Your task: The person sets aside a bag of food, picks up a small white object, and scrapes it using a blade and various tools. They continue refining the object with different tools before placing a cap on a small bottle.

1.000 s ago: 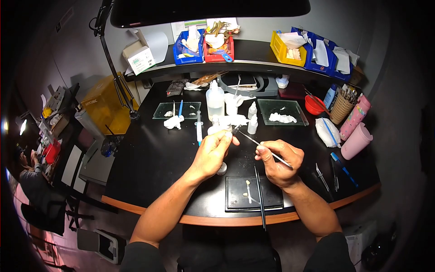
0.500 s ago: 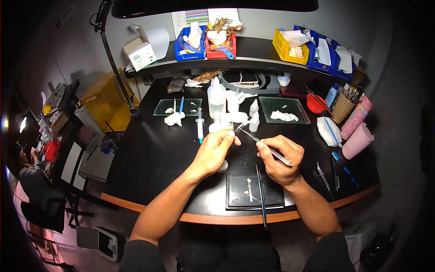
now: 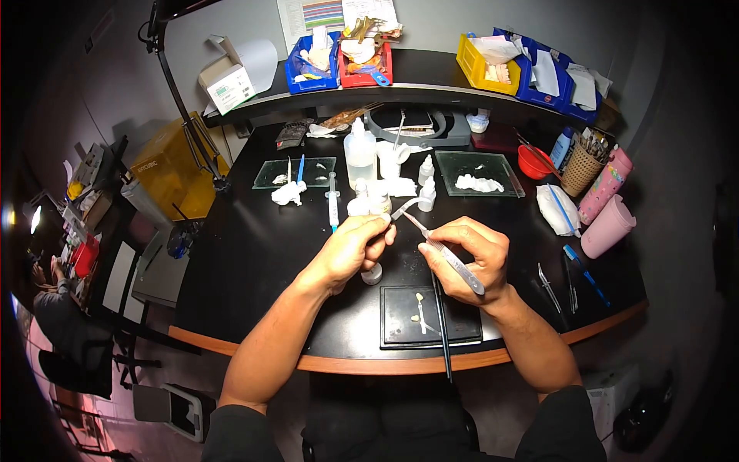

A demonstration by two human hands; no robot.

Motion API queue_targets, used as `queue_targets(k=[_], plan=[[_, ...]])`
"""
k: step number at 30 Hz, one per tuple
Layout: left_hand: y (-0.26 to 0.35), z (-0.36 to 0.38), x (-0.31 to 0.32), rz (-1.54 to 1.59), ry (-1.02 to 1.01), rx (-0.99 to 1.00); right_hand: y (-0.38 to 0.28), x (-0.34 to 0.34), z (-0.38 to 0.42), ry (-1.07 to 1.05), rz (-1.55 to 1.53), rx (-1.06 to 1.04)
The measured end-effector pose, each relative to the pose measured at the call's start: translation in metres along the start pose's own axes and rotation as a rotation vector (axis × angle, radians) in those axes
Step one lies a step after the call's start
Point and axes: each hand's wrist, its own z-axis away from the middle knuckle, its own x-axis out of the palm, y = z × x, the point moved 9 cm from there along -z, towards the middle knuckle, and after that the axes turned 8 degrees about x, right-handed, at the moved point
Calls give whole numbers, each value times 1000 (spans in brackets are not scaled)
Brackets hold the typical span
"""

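My left hand [image 3: 356, 248] is closed, pinching a small, thin whitish strip [image 3: 406, 206] between thumb and index finger; its inner end is hidden by the fingertips. Held like a pen in my right hand [image 3: 471, 258] is a slim metal tool [image 3: 456, 266] with a flat, ridged handle. Its narrow tip meets or lies close by the strip. Just beyond the fingers stand small dropper bottles [image 3: 426, 194] and white jars [image 3: 362, 203]. Below my hands, a dark square slab [image 3: 396, 327] carries small pale pieces [image 3: 421, 314], and a dark thin-handled brush [image 3: 443, 323] lies across it.
Glass plates [image 3: 500, 165] with white material flank a clear squeeze bottle [image 3: 360, 158]. A syringe [image 3: 332, 202] lies left of the jars. At right are a red bowl [image 3: 535, 163], a pink cup [image 3: 608, 231] and metal instruments [image 3: 549, 289]. Another person [image 3: 65, 308] sits far left.
The whole view has shifted, so the bench things sit a little higher and further left. Both hands keep their grips; the right-hand tool shows more of its flat handle.
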Motion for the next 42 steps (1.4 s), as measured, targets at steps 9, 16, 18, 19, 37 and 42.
queue_targets(k=[9,16,18,19,37,42], plan=[[1,2,8,121,-32,-22,-4,-8,1,70,26,-33],[1,3,8,149,-67,-17,0,-6,0,63,23,22],[1,2,8,150,-70,-17,2,-4,-2,49,22,26],[1,3,8,152,-73,-20,2,-3,-2,42,16,28],[28,4,10,-214,16,274,-4,-15,-1,119,18,-23],[34,5,11,-374,56,384,-5,-16,0,118,10,-27]])
